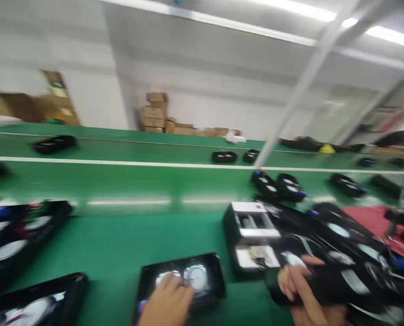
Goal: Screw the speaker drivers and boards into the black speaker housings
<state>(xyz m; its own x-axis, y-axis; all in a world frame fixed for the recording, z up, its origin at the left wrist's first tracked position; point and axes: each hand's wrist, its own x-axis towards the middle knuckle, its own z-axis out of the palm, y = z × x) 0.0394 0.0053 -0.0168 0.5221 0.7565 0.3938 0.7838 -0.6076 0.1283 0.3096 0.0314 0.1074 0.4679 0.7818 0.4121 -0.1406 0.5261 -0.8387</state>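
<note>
A black speaker housing with two round silver-white drivers lies on the green bench in front of me. My left hand is on it, fingers bent over its inside between the drivers; the fingertips are partly hidden. On the right, my right hand is closed round a black, roughly cylindrical object, whose kind the blur hides. Beside that hand stands a black box with white compartments, small metal parts in its front one.
More black housings with round drivers lie at the left and lower left. Several are heaped at the right, near a red cloth. Behind runs a green conveyor with a slanted white post. Cardboard boxes stand beyond.
</note>
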